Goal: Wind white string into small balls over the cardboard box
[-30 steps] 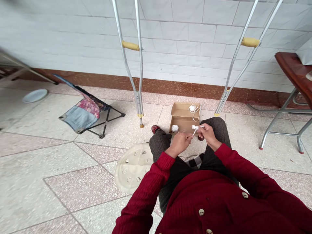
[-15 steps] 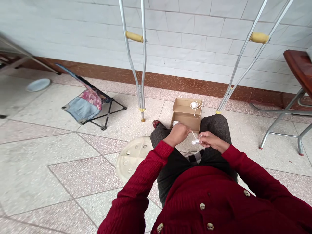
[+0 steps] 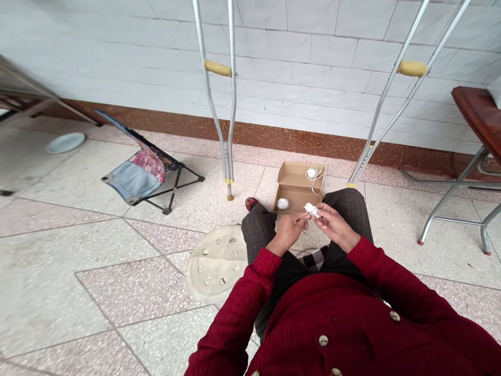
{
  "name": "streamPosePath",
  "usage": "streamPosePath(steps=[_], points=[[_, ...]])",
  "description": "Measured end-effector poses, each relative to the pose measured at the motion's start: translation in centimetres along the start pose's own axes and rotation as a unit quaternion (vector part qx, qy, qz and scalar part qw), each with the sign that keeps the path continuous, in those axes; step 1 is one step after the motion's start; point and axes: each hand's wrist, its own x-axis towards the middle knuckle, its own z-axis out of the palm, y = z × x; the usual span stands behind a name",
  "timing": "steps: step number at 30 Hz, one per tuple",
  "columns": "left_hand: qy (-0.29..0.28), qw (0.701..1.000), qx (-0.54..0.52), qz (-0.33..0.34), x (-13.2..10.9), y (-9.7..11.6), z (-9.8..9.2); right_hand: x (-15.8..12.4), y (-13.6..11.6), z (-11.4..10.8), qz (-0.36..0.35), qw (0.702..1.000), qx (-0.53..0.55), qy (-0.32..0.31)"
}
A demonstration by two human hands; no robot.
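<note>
Box (image 3: 297, 185) ahead of your knees (image 3: 348, 209), between the crutches (image 3: 217, 68)

It sits on the floor (image 3: 78, 292), one ball of string (image 3: 311, 173) in each end; a folding seat (image 3: 136, 177) lies left of it, a desk (image 3: 475, 117) stands far right.

A tiled room: white wall tiles (image 3: 297, 57), terrazzo floor (image 3: 90, 282).

- Your red ribbed cardigan (image 3: 324, 318) is the landmark, fastened with round, pale buttons (image 3: 395, 316).
- Its long left sleeve (image 3: 235, 308) and right sleeve (image 3: 395, 282) run out from either side, in the same ribbed knit.
- Dark grey flecked trousers (image 3: 352, 214) show beyond its hem.
- A black-and-white checked cloth (image 3: 315, 259) sits just past the hem.
- A dark red shoe (image 3: 251, 203) shows beyond the cardigan, past your left knee.
</note>
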Motion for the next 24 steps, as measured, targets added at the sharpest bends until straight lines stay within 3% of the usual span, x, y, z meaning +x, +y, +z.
streamPosePath(steps=[8,13,16,19,22,24], points=[[-0.032,0.997,0.064,-0.008,1.1,-2.7,-1.2,-1.7,-1.5,0.6,0.033,0.989,-0.097,-0.108],[-0.045,0.980,0.183,0.057,3.8,-1.2,-4.0,-1.9,-2.0,0.8,0.080,0.960,-0.238,-0.123],[-0.061,0.952,0.281,0.106,4.9,1.2,-4.7,-0.2,-1.4,-0.1,0.100,0.941,-0.317,-0.061],[-0.065,0.932,0.335,0.119,4.6,2.8,-3.9,2.3,-1.0,-0.9,0.049,0.940,-0.335,0.053],[-0.055,0.950,0.298,0.078,3.3,2.8,-2.4,4.0,-1.3,-0.8,-0.019,0.952,-0.276,0.129],[-0.052,0.974,0.215,0.042,2.4,2.1,-1.6,4.5,-1.8,-0.2,-0.039,0.966,-0.217,0.135]])
